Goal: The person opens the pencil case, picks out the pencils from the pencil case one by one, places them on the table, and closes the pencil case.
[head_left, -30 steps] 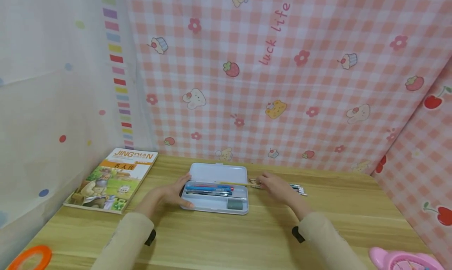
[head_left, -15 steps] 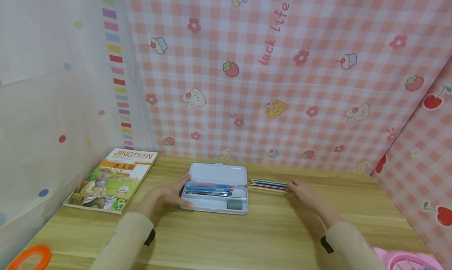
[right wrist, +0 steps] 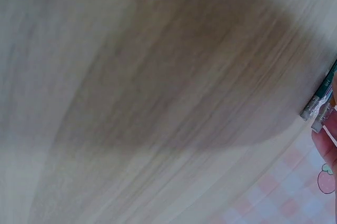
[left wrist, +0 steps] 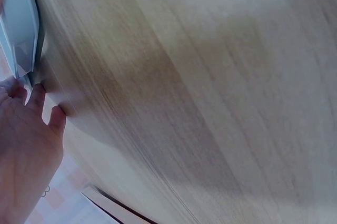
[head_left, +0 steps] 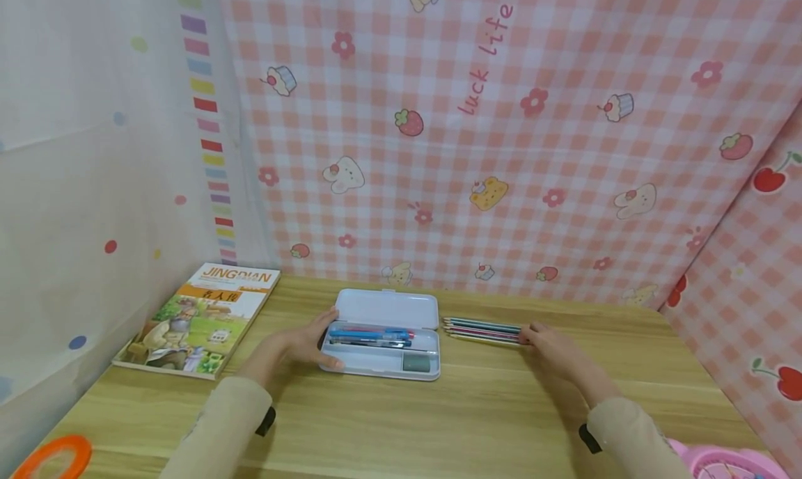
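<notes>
An open white pencil case (head_left: 370, 372) lies on the table, its lid (head_left: 387, 306) tipped back. Several pens (head_left: 370, 335) fill its rear part, and a dark grey-green block (head_left: 416, 363) sits in the front right compartment. My left hand (head_left: 303, 340) grips the case's left end, thumb over the front edge and fingers toward the back. Right of the case, several pencils (head_left: 482, 329) lie side by side with tips toward it. My right hand (head_left: 551, 347) pinches at their eraser ends. Two eraser ends (right wrist: 316, 116) show by the fingers in the right wrist view.
A book (head_left: 200, 319) lies at the back left of the table. An orange ring (head_left: 59, 458) is at the front left corner. Something pink (head_left: 727, 459) sits at the front right. A checked cloth (head_left: 501, 138) hangs behind the table.
My right hand has brought a yellow pencil from over the case to the front of the pencil row, sliding right to the eraser ends. My left hand has stayed on the case.
</notes>
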`<state>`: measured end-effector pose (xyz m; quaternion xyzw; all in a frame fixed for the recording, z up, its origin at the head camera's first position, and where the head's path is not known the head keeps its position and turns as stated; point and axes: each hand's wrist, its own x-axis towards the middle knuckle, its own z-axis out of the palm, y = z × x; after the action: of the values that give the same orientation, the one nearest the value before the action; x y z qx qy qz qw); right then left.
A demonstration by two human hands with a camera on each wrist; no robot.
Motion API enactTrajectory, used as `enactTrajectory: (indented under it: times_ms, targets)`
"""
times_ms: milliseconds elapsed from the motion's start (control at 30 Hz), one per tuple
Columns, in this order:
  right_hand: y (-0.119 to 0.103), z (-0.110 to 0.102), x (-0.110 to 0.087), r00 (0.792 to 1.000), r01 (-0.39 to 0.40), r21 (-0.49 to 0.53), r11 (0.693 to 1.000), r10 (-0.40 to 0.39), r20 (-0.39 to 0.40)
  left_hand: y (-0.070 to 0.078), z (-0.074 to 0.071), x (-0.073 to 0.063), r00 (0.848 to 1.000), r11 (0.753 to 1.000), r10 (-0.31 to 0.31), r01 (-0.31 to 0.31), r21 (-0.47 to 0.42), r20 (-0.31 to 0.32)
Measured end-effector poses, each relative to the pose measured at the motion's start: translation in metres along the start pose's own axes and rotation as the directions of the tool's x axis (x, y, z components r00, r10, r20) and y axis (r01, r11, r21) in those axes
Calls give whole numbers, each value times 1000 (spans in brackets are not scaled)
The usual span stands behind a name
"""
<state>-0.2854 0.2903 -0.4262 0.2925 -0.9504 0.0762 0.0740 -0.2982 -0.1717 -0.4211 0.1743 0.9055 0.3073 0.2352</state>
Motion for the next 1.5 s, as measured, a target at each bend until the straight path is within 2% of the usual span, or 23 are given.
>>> enactTrajectory:
  times_ms: [167,567,767,967,1133,1200,1267,1367,1433,1500]
  targets:
    - [1,2,-1,1000,-19,-1,1000,19,-18,-1,1,0,1000,1000,1,-1,15,-4]
    - [0,7,1,997,-32,-94,995,25,-69,0,2,0,1000,1000,-9,9,10,-12]
    - [0,10,1,994,-48,-82,996,39,-106,-1,2,2,1000,1000,-5,5,9,-13]
    - [-3,7,7,991,-79,-7,997,78,-105,-1,1,1,1000,1000,-6,6,14,-10]
    - [-21,3,22,993,-116,71,991,118,-27,-2,1,-1,1000,1000,-9,9,6,-9]
    - [-30,4,31,992,-125,103,987,124,17,-2,1,-1,1000,1000,-8,8,0,-8]
    - [-41,6,39,993,-119,115,986,117,29,-2,1,0,1000,1000,-7,7,0,-9]
    - [-58,10,53,996,-82,141,987,78,29,-2,2,1,1000,1000,-1,1,9,-12]
    - [-70,14,63,1000,-31,148,988,31,3,-2,2,2,1000,1000,0,0,9,-15]
    - [-82,17,73,1000,14,203,979,-15,2,-3,2,2,1000,1000,4,-3,21,-17]
